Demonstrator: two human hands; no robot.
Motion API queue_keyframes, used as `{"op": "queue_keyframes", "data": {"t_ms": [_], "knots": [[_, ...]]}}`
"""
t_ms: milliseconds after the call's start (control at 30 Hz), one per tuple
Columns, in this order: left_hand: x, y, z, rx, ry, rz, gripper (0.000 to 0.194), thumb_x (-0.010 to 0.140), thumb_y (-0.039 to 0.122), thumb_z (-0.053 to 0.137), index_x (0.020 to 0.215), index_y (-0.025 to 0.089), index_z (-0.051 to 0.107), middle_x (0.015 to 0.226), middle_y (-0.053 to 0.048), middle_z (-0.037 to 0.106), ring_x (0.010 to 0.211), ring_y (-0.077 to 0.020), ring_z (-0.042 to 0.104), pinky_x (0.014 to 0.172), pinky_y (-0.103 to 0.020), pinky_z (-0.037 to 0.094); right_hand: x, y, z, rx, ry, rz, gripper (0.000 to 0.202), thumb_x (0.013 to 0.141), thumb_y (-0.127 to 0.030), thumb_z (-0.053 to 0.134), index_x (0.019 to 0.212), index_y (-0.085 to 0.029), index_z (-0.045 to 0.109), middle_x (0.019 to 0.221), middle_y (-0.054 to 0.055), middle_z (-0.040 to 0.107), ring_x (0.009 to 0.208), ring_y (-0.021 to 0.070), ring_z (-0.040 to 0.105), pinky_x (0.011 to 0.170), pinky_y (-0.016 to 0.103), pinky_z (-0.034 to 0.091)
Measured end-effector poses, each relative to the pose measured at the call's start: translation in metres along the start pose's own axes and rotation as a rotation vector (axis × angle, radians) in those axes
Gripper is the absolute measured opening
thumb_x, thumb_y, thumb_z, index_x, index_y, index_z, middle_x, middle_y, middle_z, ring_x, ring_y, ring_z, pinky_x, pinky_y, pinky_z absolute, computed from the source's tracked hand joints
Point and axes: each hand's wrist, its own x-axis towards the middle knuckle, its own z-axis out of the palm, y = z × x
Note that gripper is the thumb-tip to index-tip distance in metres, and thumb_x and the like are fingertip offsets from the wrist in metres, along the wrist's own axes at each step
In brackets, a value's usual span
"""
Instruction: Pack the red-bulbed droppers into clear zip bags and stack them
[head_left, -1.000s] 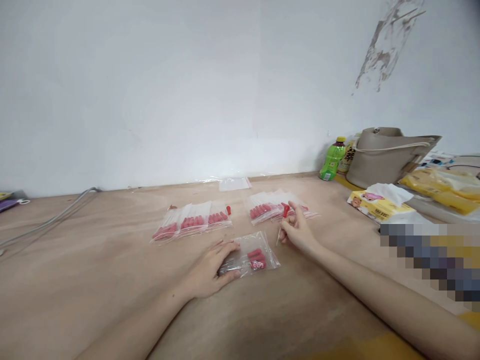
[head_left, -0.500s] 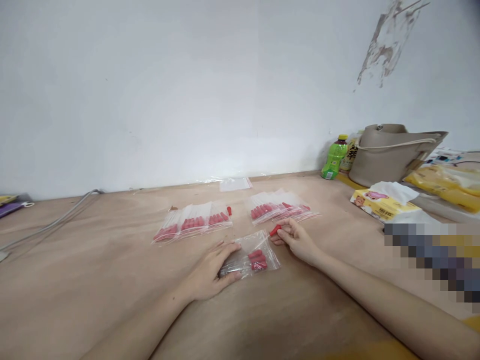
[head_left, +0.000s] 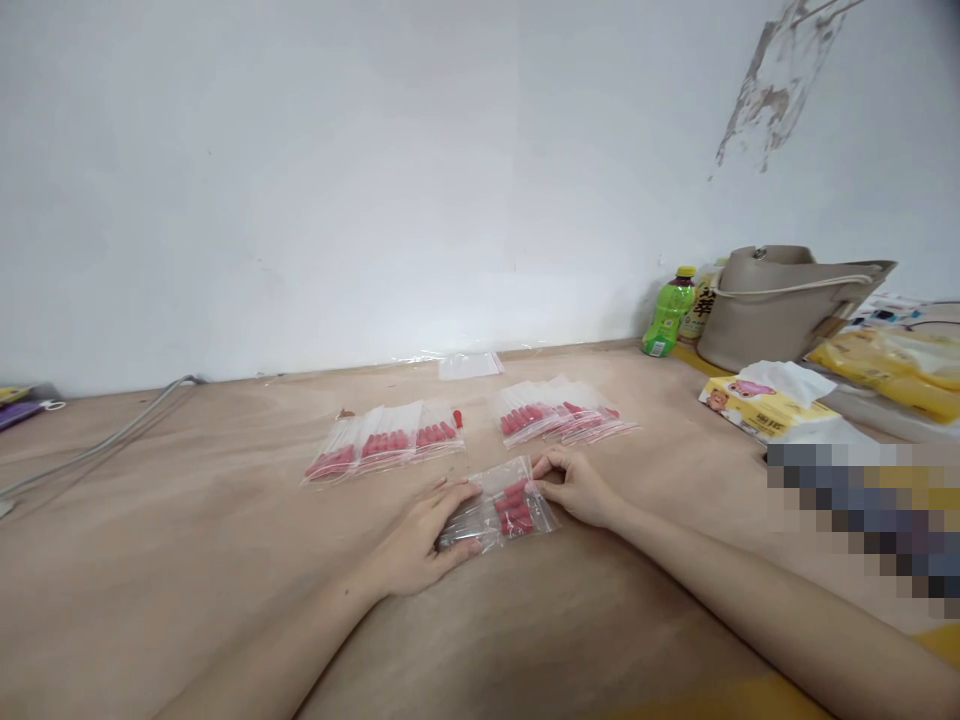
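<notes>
A clear zip-lock bag (head_left: 480, 510) lies on the table between my hands, with several small red tapered pieces (head_left: 514, 520) inside its right end. My left hand (head_left: 424, 540) holds the bag down, fingers on its far edge and thumb on the near one. At the bag's right-hand mouth, the fingers of my right hand (head_left: 574, 487) are pinched together. The uppermost red piece (head_left: 515, 489) lies just inside the mouth, its outer end at those fingertips. The fingers partly hide that end.
Beyond my hands lie two overlapping rows of filled bags, a left row (head_left: 386, 440) and a right row (head_left: 559, 410). One loose red piece (head_left: 458, 420) and a flat bag (head_left: 470, 366) are farther back. To the right stand a tissue pack (head_left: 765, 405), green bottle (head_left: 669, 315) and beige bag (head_left: 772, 315).
My right hand has moved slightly left to the bag's mouth, bringing the red piece it held into the bag beside the others. My left hand stays in place on the bag.
</notes>
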Motion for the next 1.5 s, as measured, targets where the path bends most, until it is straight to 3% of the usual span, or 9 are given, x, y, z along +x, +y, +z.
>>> {"op": "queue_keyframes", "data": {"t_ms": [233,400,467,600,833,1033,1200,1367,1500], "knots": [[0.000,0.000,0.000,-0.005,0.008,0.012,0.049,0.083,0.037,0.048,0.127,0.023,0.032,0.127,-0.006,0.044,0.117,-0.0230,0.039,0.100,-0.042,0.028,0.000,0.000,0.002,-0.152,-0.057,-0.162,0.013,0.074,-0.021,0.052,0.075,-0.021,0.065,0.089,0.004,0.058,0.086,0.0163,0.051,0.079,0.032,0.039],[0.001,0.000,0.000,0.009,-0.021,0.027,0.047,0.083,0.038,0.047,0.127,0.023,0.037,0.130,-0.005,0.042,0.121,-0.0217,0.034,0.103,-0.042,0.023,0.017,-0.018,-0.013,-0.273,0.083,-0.112,0.012,0.074,-0.020,0.049,0.068,-0.017,0.060,0.067,0.002,0.056,0.065,0.0135,0.051,0.063,0.026,0.039],[0.002,-0.001,0.000,0.011,-0.032,0.030,0.047,0.084,0.038,0.046,0.127,0.023,0.037,0.130,-0.005,0.041,0.121,-0.0215,0.034,0.103,-0.043,0.022,0.034,-0.027,-0.011,-0.326,0.077,-0.121,0.012,0.073,-0.018,0.048,0.069,-0.016,0.059,0.066,0.002,0.058,0.064,0.0128,0.052,0.062,0.025,0.039],[0.002,-0.002,0.000,0.007,-0.025,0.033,0.047,0.083,0.040,0.047,0.126,0.023,0.039,0.130,-0.007,0.041,0.120,-0.0229,0.035,0.102,-0.046,0.023,0.080,-0.039,0.018,-0.464,-0.050,0.026,0.014,0.073,-0.019,0.048,0.079,-0.015,0.060,0.079,0.005,0.064,0.074,0.0138,0.056,0.067,0.023,0.040],[0.001,-0.001,0.000,-0.013,-0.016,0.038,0.046,0.083,0.039,0.047,0.126,0.023,0.039,0.130,-0.006,0.042,0.120,-0.0230,0.036,0.102,-0.045,0.022,0.134,-0.033,0.076,-0.538,-0.092,0.209,0.032,0.076,-0.032,0.048,0.093,-0.008,0.060,0.095,0.019,0.062,0.087,0.0238,0.058,0.070,0.029,0.043],[0.001,-0.002,0.000,0.007,-0.025,0.040,0.047,0.083,0.038,0.047,0.126,0.022,0.038,0.130,-0.007,0.042,0.120,-0.0233,0.035,0.102,-0.046,0.022,0.138,-0.025,0.075,-0.563,-0.154,0.261,0.030,0.074,-0.019,0.049,0.100,-0.005,0.055,0.098,0.022,0.059,0.090,0.0259,0.058,0.069,0.031,0.044],[0.002,-0.001,0.000,0.013,-0.027,0.039,0.047,0.084,0.038,0.046,0.127,0.022,0.038,0.129,-0.006,0.042,0.121,-0.0225,0.034,0.103,-0.045,0.022,0.126,-0.029,0.075,-0.530,-0.169,0.213,0.033,0.078,-0.021,0.044,0.108,-0.009,0.047,0.107,0.020,0.054,0.090,0.0249,0.058,0.071,0.033,0.043],[0.002,0.000,-0.001,0.006,-0.020,0.038,0.046,0.083,0.037,0.047,0.127,0.023,0.038,0.129,-0.006,0.043,0.121,-0.0233,0.035,0.102,-0.045,0.023,0.122,-0.035,0.082,-0.464,-0.124,0.207,0.028,0.074,-0.015,0.046,0.102,-0.009,0.048,0.104,0.020,0.053,0.085,0.0261,0.058,0.069,0.035,0.043],[0.001,0.000,-0.001,0.006,-0.017,0.036,0.047,0.083,0.038,0.047,0.127,0.023,0.038,0.129,-0.006,0.043,0.120,-0.0234,0.035,0.102,-0.045,0.023,0.125,-0.037,0.060,-0.364,-0.014,0.213,0.033,0.074,-0.012,0.044,0.107,-0.008,0.042,0.097,0.017,0.056,0.085,0.0210,0.057,0.071,0.031,0.043]]}}
